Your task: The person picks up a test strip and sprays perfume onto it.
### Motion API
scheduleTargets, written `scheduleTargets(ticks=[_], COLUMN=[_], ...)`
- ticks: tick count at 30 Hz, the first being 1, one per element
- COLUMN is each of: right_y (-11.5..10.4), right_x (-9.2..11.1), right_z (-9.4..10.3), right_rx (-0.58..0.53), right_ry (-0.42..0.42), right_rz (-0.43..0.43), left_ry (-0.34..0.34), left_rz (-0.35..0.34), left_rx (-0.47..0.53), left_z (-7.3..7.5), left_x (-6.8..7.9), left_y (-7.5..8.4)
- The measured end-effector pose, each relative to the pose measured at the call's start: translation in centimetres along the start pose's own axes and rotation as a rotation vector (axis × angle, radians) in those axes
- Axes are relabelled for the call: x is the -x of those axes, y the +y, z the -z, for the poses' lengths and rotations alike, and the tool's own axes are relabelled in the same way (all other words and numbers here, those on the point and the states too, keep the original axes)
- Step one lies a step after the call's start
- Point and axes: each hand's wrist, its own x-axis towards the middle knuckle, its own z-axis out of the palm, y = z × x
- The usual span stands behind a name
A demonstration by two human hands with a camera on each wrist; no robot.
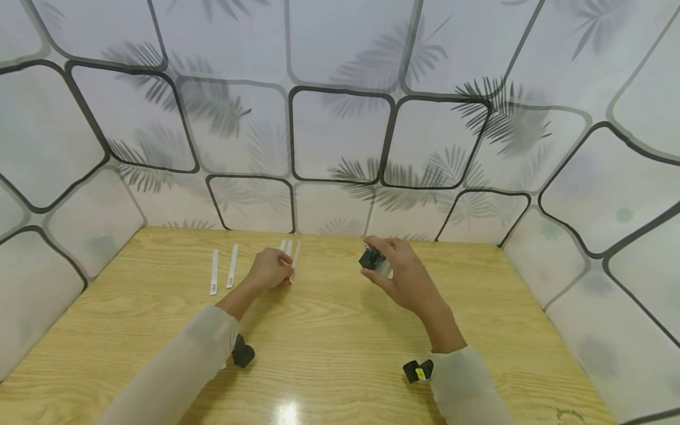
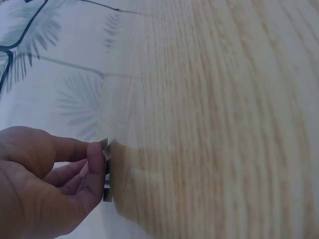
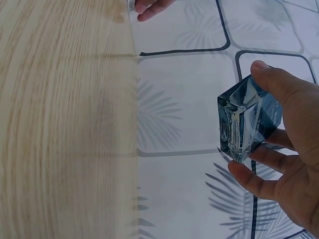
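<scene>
Head cam: high, wide, faces fwd & down on desk (image 1: pixel 329 342), back wall (image 1: pixel 340 136), L grip (image 1: pixel 270 268), R grip (image 1: pixel 406 277). L wrist cam: low, v. close, turned sideways, on L grip. R wrist cam: also sideways, near R grip; L grip partly at top, shared by all 3.

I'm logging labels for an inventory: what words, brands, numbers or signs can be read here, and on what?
No text is legible.
Faceted clear object: pale lettering, too blurred to read.
Two leftmost white strips: dark print at the near ends, too small to read.
</scene>
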Motion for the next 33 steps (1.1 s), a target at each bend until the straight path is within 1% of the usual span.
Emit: scheduleTargets(ticks=[6, 10, 13, 21, 26, 29, 33], right_y=[0.1, 0.1, 0.1, 0.0, 0.0, -0.1, 0.0], right_x=[0.0, 0.0, 0.0, 0.0, 0.1, 0.1, 0.1], right_z=[-0.2, -0.3, -0.3, -0.2, -0.2, -0.2, -0.2], right_rx=[0.000, -0.004, -0.003, -0.001, -0.001, -0.001, 0.002], right_ry=[0.000, -0.006, -0.016, -0.014, -0.013, -0.010, -0.005], right_rz=[0.005, 0.002, -0.004, 0.006, 0.005, 0.009, 0.011], left_ry=[-0.021, -0.031, -0.024, -0.043, -0.040, -0.032, -0.021], left_rz=[0.005, -0.003, -0.002, -0.046, -0.051, -0.058, -0.051], left_rx=[0.016, 0.003, -0.008, -0.011, 0.005, -0.004, -0.003], left_z=[0.3, 0.8, 1.2, 2.6, 3.4, 4.0, 4.9], left_x=[0.1, 0.3, 0.5, 1.2, 1.6, 1.9, 2.3], left_y=[-0.3, -0.3, -0.4, -1.0, -1.7, -2.1, -2.6])
